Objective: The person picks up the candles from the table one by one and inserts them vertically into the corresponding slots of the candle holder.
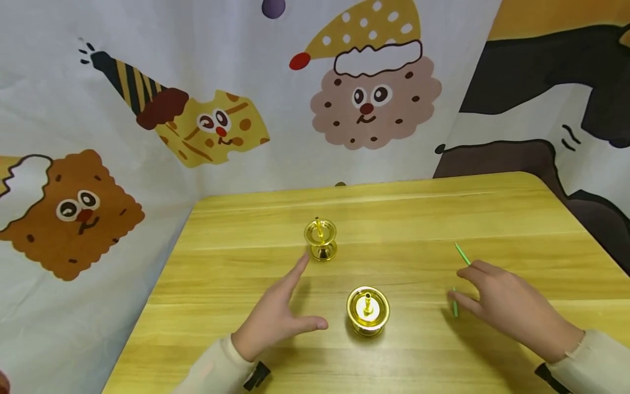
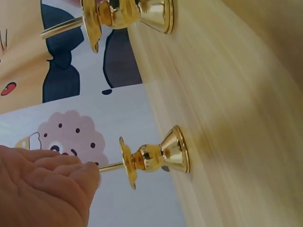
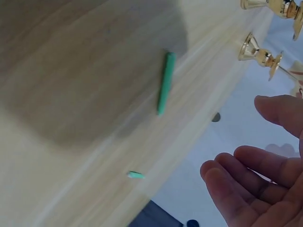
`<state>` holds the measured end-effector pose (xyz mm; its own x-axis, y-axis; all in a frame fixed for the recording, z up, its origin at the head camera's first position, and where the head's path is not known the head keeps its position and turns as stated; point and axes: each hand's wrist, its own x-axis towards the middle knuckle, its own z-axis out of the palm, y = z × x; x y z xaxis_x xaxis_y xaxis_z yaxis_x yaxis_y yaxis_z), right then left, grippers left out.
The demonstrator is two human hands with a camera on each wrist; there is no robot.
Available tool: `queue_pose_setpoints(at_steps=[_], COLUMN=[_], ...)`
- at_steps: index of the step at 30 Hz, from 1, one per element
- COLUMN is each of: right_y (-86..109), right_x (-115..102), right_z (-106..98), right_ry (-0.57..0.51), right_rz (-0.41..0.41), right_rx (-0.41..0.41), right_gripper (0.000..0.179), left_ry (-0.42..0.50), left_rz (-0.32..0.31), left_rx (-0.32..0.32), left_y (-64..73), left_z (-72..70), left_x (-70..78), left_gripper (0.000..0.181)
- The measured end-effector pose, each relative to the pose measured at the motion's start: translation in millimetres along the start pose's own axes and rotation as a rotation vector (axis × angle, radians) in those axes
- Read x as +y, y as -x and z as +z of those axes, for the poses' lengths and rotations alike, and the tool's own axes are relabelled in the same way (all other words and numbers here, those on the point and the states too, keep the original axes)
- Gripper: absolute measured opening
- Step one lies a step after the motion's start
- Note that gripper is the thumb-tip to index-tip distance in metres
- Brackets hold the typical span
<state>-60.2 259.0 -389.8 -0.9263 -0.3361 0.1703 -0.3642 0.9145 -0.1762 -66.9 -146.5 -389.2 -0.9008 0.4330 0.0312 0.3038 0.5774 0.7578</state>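
Two gold-coloured candle holders, each with a dish and a thin upright tube, stand on the table. The farther holder (image 1: 324, 251) is just beyond my left hand's fingertips; the nearer holder (image 1: 367, 324) stands right of its thumb. My left hand (image 1: 273, 314) is spread and holds nothing. In the left wrist view its fingertips overlap the farther holder's tube (image 2: 111, 167). Above two thin green candle-like sticks, my right hand (image 1: 512, 301) hovers with thumb and fingers apart, gripping neither. One green stick (image 3: 165, 84) shows whole in the right wrist view; the other green stick (image 3: 136, 174) looks short there.
The light wooden table (image 1: 236, 235) has a rounded far right corner. A white curtain (image 1: 275, 109) printed with cartoon faces hangs behind it and along its left side. Dark straps (image 1: 257, 376) cross both cream sleeves.
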Motion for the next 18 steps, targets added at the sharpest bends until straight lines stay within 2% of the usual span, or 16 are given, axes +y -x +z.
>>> queue_pose_setpoints(at_steps=[8, 14, 18], right_y=[-3.4, -5.0, -5.9], right_x=[12, 14, 14], right_z=[16, 26, 31], right_ry=[-0.073, -0.069, -0.081], right_rz=[0.035, 0.064, 0.087], right_rx=[-0.081, -0.181, -0.234], right_gripper=[0.029, 0.026, 0.025], left_ry=[0.09, 0.265, 0.327], left_rz=[0.085, 0.068, 0.068], left_rx=[-0.106, -0.135, -0.142], left_y=[-6.7, -10.6, -13.1], left_z=[11.2, 24.9, 33.4], left_x=[-2.7, -3.2, -2.3], left_gripper=[0.111, 0.096, 0.092])
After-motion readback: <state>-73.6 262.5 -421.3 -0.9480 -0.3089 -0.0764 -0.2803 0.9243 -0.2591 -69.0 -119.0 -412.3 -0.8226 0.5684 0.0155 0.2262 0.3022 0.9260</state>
